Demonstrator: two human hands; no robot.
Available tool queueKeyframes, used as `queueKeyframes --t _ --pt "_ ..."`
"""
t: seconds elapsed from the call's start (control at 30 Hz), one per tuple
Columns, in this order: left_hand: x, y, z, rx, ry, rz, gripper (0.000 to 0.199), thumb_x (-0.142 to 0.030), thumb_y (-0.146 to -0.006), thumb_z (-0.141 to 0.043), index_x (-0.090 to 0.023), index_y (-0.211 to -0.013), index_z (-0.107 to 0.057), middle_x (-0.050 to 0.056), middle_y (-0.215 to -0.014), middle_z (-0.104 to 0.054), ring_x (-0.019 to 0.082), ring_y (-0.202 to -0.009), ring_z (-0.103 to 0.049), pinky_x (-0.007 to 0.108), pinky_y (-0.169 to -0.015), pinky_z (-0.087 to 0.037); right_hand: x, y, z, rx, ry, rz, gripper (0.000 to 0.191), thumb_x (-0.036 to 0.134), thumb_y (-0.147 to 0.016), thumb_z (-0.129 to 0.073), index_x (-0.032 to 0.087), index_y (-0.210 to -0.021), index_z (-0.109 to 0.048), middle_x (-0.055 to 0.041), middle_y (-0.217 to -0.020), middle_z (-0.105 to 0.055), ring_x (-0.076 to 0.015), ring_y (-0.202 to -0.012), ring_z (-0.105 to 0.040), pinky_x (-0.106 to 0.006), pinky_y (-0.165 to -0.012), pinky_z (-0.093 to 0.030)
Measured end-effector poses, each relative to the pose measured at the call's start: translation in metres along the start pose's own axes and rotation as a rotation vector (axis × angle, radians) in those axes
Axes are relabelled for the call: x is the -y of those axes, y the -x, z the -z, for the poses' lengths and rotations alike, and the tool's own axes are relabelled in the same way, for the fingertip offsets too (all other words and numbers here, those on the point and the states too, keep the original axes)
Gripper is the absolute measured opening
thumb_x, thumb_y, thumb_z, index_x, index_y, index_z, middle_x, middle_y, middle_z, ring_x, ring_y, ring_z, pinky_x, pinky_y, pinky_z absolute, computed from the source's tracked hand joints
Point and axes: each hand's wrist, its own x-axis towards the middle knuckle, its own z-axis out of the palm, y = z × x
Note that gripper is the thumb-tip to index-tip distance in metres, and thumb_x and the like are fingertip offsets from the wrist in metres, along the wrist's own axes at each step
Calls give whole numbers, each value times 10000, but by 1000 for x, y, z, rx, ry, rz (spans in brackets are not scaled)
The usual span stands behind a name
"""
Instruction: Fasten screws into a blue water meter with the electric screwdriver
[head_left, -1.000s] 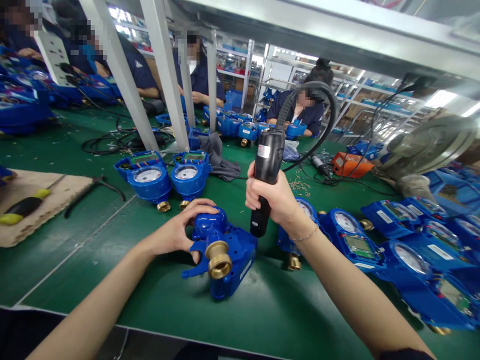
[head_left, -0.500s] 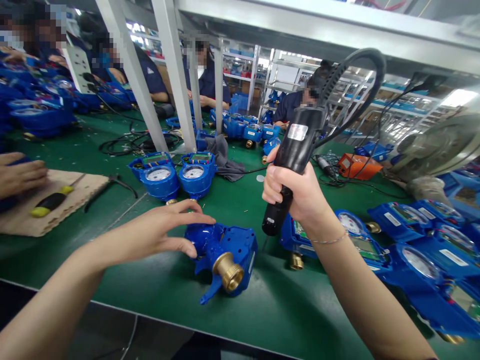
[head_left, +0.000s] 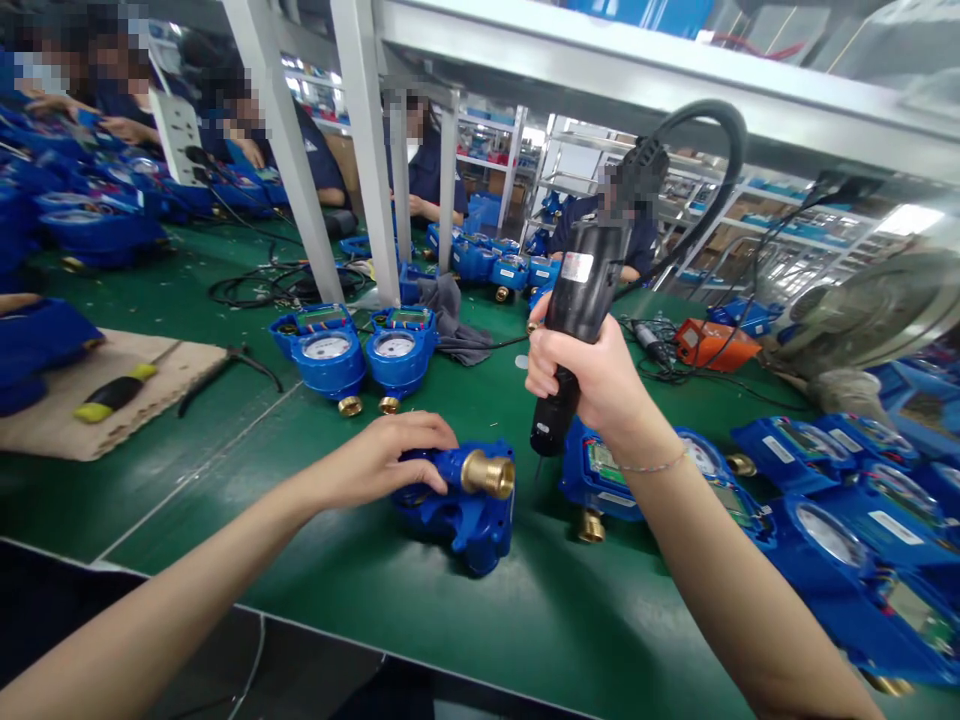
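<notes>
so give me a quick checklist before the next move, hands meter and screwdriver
Left hand on the blue water meter: ok, fingers lie over its body, which rests on the green bench mat.
Right hand on the electric screwdriver: ok, wrapped firmly round the handle.
Bit: ok, points down, clear of the held meter.
Screw on the bit: cannot tell, too small to see from this view.
Black cord: ok, loops up overhead, away from both hands.
</notes>
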Motion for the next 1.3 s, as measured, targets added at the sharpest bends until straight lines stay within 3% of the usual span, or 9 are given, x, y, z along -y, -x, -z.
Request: queueKeyframes --t 0.17,0.37,0.57,0.73,0.93,1.1,1.3 --pt "-4 -14 -9 -166 -175 172 326 -469 -888 -592 -166 -997 -642 36 -1005 -638 186 -946 -602 283 -821 -429 35 -23 10 96 124 -25 249 45 -664 -600 187 -843 -504 83 -484 -453 -75 -383 -388 -214 -384 -344" --pt "-13 -31 -25 -116 -445 398 399 -566 -901 -499 -199 -957 -644 36 -986 -655 247 -915 -632 325 -710 -413 64 -38 -7 230 144 -22 206 124 -692 -644 192 -827 -503 78 -506 -421 -70 -391 -362 -221 -385 -315" --pt "-9 -39 -18 -32 -343 351 394 -546 -904 -475 -184 -970 -616 72 -1046 -611 207 -875 -614 293 -721 -418 45 -29 -28 230 44 21 279 230 -696 -719 219 -827 -474 98 -496 -410 -68 -391 -359 -225 -401 -328" --pt "-7 -42 0 108 -185 331 465 -637 -841 -512 -188 -883 -622 23 -821 -619 194 -749 -572 279 -636 -364 36 -23 -30 234 42 13 335 311 -691 -760 229 -849 -475 99 -484 -419 -77 -378 -373 -242 -399 -325" --pt "0 -43 4 56 -84 392 469 -638 -814 -545 -183 -911 -604 9 -860 -608 189 -804 -555 267 -654 -349 37 -22 -33 292 23 2 266 225 -723 -703 221 -868 -480 102 -487 -432 -67 -375 -374 -221 -401 -338" --pt "3 -48 -1 52 -221 463 500 -698 -781 -526 -199 -769 -547 10 -776 -583 196 -735 -538 273 -611 -320 17 -20 -35 302 59 29 201 144 -746 -618 205 -884 -485 100 -498 -462 -72 -371 -410 -223 -420 -379" --pt "6 -46 -6 -13 -182 462 485 -686 -758 -559 -208 -827 -610 35 -883 -635 224 -800 -582 287 -683 -388 -3 -14 -29 278 124 0 253 84 -689 -572 203 -898 -493 106 -520 -476 -77 -380 -440 -219 -426 -385"
